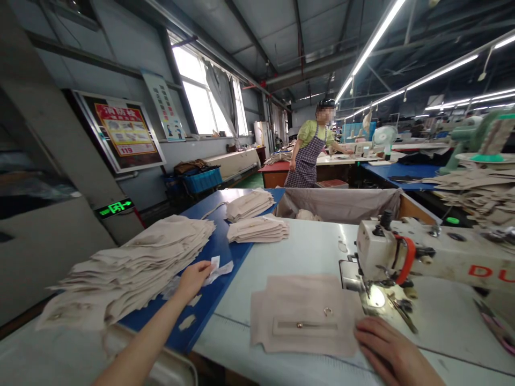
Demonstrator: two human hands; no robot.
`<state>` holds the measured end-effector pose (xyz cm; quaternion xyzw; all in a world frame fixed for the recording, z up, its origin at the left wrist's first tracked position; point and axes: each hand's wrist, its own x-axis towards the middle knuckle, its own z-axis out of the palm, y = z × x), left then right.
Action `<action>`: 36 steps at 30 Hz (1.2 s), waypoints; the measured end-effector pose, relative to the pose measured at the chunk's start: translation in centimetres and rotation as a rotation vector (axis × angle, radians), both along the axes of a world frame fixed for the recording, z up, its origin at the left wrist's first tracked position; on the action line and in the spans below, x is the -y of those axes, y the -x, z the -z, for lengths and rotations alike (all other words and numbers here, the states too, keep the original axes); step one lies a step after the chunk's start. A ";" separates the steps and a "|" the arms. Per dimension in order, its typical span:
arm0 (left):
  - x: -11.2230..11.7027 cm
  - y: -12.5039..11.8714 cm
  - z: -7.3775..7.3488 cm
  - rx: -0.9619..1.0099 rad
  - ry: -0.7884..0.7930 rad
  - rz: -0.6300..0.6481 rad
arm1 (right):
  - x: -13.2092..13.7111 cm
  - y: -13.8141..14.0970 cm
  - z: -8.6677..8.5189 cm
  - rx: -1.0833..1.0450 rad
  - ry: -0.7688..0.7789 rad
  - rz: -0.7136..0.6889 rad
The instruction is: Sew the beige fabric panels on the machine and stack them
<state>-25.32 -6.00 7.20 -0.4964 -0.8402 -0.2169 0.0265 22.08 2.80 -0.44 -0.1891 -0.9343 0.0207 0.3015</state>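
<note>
A pale fabric panel (285,295) is laid flat on a white worktop (237,305), just left of the needle end of a sewing machine (426,246); a zipper (314,325) and a small metal ring (328,311) are seen on it. The right hand (392,348) is rested at the panel's right edge, its fingers loosely extended and released. The left hand (193,280) is stretched over a blue surface (211,295), where a small white slip (215,262) is pinched between its fingertips, beside more crumpled white material (221,272). A large stack of fabric pieces (153,257) is piled at far left, and two smaller stacks (257,229) are set beyond the left hand. Farther back, a person in a checked apron (308,158) is seen standing beside another worktop.
</note>
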 end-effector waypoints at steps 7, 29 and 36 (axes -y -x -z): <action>-1.4 -0.7 -2.1 -0.151 -0.076 0.030 | 0.5 0.3 -0.2 0.041 0.134 0.037; -8.8 -27.2 8.0 -0.288 -0.227 1.006 | 3.0 0.7 -0.7 0.196 0.266 0.222; -8.9 -26.5 8.3 -0.259 -0.310 1.091 | 3.7 0.9 -1.1 0.218 0.297 0.242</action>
